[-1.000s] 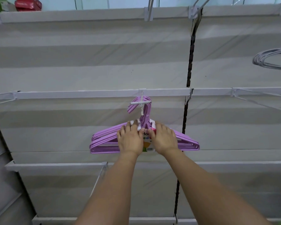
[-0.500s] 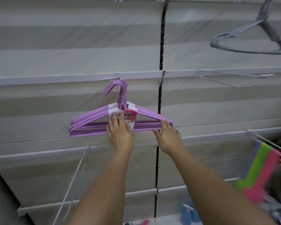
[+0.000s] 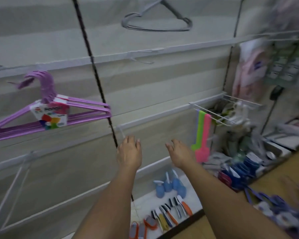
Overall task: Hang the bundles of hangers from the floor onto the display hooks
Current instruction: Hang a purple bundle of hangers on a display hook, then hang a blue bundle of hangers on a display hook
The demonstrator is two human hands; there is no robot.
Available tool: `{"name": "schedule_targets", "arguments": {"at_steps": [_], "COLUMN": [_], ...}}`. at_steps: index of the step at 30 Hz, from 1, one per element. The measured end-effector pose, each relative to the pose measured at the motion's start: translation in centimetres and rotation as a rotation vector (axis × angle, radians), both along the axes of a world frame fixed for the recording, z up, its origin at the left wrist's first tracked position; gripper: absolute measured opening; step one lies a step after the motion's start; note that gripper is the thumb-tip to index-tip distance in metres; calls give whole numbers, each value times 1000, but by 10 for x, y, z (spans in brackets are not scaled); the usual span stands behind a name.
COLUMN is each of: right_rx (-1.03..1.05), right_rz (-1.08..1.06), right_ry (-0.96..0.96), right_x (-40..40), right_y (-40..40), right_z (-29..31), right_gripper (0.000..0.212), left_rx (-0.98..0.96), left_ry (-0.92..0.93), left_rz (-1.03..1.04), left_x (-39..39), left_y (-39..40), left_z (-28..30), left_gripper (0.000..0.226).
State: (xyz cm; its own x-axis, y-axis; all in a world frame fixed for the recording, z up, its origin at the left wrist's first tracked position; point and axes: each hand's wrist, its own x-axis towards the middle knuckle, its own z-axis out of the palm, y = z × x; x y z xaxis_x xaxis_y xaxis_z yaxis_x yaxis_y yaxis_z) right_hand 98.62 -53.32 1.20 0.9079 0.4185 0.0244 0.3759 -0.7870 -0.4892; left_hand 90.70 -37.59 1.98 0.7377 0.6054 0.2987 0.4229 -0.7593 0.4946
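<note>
Wide stretch of bare beige back panel point(image 3: 162, 87) ahead, crossed by white horizontal rails point(image 3: 162, 50) and split by a dark slotted upright point(image 3: 93, 66) running top to bottom. Open room between that upright and the crowded right end of the display. Empty wire hook point(image 3: 141, 60) jutting from the upper rail, right of the upright; long white wire arms point(image 3: 12, 190) slanting down at lower left.

White bottom shelf point(image 3: 193, 202) near the lower middle, carrying blue spray bottles point(image 3: 169, 185) and a row of small brushes point(image 3: 166, 216) with orange and yellow handles. Green and pink flat tools point(image 3: 203, 135) hanging from a wire rack at right; blurred packaged goods beyond. Strip of tan floor point(image 3: 283, 169) at far right, with blurred purple and blue items lying near the lower right corner.

Purple hanger bundle point(image 3: 47, 116) hanging at far left, hooks over a peg under the upper rail, tilted with its left end lower, banded by a white label with coloured shapes. Grey hanger bundle point(image 3: 155, 23) hanging high up, right of the upright.

Left hand point(image 3: 129, 154) and right hand point(image 3: 181, 156) both stretched forward at mid-frame, palms down, fingers loosely spread, holding nothing, well apart from the purple bundle, left hand just right of the upright.
</note>
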Motion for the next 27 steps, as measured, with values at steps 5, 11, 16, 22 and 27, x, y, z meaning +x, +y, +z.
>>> {"name": "schedule_targets", "arguments": {"at_steps": [5,11,16,22,27], "right_rx": [-17,-37,-68,-41,-49], "right_rz": [-153,-359,-538,-665,-754], "right_ry": [47,148,247,294,299], "right_x": [-6,-17,-22,-4,34], "right_y": [-118,-250,-338,-413,-457], "right_z": [-33,-74,-96,-108,-118], "right_gripper": [48,46,49,51,52], "left_rx": [-7,-11,-4,11,-21], "left_ry": [79,169,213,229,272], "left_rz": [-158,-406,-574,-714,-800], "left_x": [20,53,81,122,174], "left_y": [-104,-224,-312,-389,-434], "left_z": [-31,-66,-86,-99,-111], "left_gripper": [41,40,40,45,46]}}
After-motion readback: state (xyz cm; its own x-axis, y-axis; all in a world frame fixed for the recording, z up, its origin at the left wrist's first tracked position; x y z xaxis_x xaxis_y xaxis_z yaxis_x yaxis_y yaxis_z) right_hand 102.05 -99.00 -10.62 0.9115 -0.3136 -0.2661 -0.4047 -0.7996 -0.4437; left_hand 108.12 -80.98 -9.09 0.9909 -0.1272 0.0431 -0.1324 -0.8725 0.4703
